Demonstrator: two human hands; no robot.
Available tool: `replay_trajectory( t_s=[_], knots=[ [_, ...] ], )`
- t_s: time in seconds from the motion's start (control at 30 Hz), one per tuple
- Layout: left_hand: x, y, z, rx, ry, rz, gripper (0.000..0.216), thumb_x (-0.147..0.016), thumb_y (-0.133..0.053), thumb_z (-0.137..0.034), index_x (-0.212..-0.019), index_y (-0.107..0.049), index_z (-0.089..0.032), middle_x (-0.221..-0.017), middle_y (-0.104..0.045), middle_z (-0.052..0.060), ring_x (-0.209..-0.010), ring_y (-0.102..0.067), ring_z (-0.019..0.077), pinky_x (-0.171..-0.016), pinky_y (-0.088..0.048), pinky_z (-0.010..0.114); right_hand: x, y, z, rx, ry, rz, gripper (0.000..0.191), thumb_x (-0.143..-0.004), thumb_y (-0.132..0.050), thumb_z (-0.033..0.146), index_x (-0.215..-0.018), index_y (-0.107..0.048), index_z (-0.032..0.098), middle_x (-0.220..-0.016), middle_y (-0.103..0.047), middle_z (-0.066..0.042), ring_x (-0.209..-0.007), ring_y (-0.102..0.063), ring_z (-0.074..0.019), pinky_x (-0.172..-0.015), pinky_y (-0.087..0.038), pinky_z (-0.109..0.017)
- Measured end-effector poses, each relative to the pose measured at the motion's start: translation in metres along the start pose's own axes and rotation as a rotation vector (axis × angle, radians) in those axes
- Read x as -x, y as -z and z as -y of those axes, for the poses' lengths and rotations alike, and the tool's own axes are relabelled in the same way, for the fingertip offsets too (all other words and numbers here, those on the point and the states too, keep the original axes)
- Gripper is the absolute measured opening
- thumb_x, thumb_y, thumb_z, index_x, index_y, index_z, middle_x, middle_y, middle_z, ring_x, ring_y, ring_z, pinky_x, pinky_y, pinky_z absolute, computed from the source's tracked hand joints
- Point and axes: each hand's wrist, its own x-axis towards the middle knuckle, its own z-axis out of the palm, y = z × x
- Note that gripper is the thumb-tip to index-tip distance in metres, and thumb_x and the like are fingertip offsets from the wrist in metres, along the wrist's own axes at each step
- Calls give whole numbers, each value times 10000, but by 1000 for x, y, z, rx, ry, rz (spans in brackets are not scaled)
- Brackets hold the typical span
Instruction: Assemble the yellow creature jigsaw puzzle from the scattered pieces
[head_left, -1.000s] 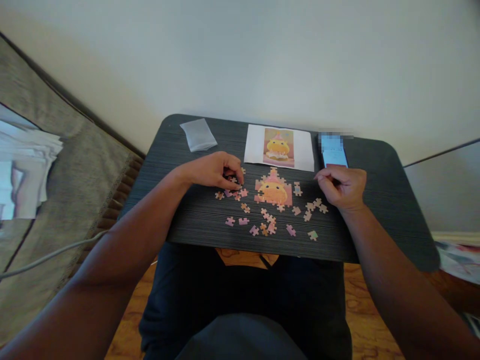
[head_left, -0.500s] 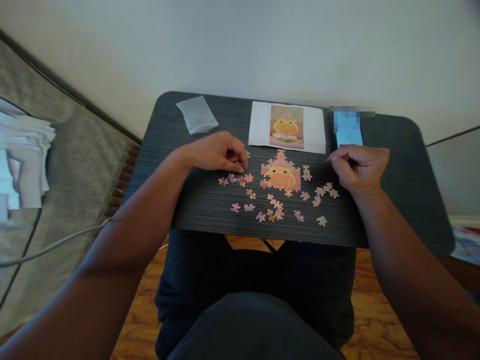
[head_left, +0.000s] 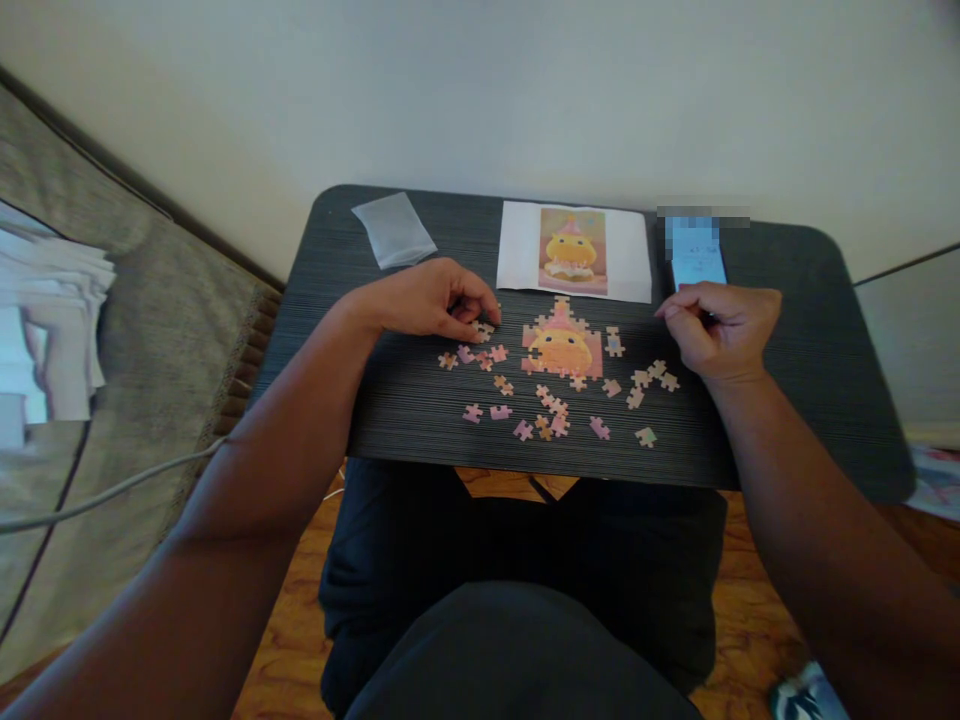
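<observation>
A partly joined puzzle (head_left: 561,346) of a yellow figure on pink lies mid-table on the dark table (head_left: 795,400). Several loose pieces (head_left: 544,412) are scattered around and below it. My left hand (head_left: 431,298) rests left of the puzzle, fingers curled, tips pinching at a small piece (head_left: 484,328). Right of the puzzle, my right hand (head_left: 724,330) hovers with its fingers curled in, thumb against forefinger; what it holds, if anything, is hidden. A reference picture (head_left: 574,250) of the same figure lies just beyond the puzzle.
A phone (head_left: 697,255) with a lit screen lies at the back right. A clear plastic bag (head_left: 394,230) lies at the back left. A couch with papers and a cable is to the left. My lap is under the table's near edge.
The view tilted down, so the table sits higher in the frame. My left fingertips slid slightly right onto a piece by the puzzle. My right hand has barely moved.
</observation>
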Motion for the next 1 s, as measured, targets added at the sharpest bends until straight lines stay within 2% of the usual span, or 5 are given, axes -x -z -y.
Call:
replay_trajectory(
  t_s=[0.27,0.47,0.8,1.0],
  knots=[
    [2,1,1,-36,23,-18,351,-896,-861,-312,-1212,-855,-160,-669,-533,-45,-596,-509,101,-594,-381,258,-2,-1,-1,-9,28,-11,151,-911,-726,276,-779,-798,298,-614,-693,35,-567,-652,-189,-558,-456,-369],
    [8,9,3,-48,23,-5,394,-883,-874,-336,-1246,-852,-183,-724,-591,-25,-646,-548,119,-635,-407,274,-2,-1,2,-15,34,-24,155,-911,-725,259,-781,-795,304,-623,-700,40,-507,-592,-171,-503,-386,-373],
    [8,13,6,-129,60,-42,277,-874,-882,-359,-1083,-837,-181,-657,-549,-52,-587,-509,102,-609,-352,281,-1,-1,2,0,10,-3,147,-921,-726,285,-789,-788,306,-621,-687,32,-498,-562,-171,-514,-378,-384],
    [9,14,8,-149,67,-63,278,-857,-903,-366,-1053,-833,-181,-655,-554,-50,-589,-517,103,-611,-351,279,-1,1,1,10,28,3,164,-931,-709,291,-788,-789,297,-602,-670,35,-495,-557,-154,-510,-386,-382]
  ],
)
